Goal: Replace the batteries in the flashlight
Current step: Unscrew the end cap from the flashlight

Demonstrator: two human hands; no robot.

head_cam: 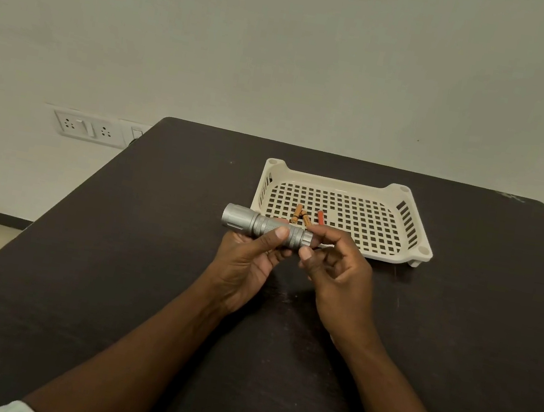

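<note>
- The left hand [248, 259] grips the silver flashlight [265, 228] around its ribbed middle, thumb curled over the top, holding it level above the dark table [148, 257], head pointing to 9 o'clock.
- The right hand [335, 269] has its fingers curled at the flashlight's tail end, at 3 o'clock from the left; whether they pinch the cap cannot be told.
- At 1 o'clock from the hands sits a cream tray [406, 223]; inside lie two orange batteries [301, 215] and a red battery [320, 217] just beside them.

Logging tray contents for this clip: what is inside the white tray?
Inside the white tray, near its front-left corner, lie two orange batteries and a red battery. The right hand covers the tray's near edge, so anything there is hidden.
</note>
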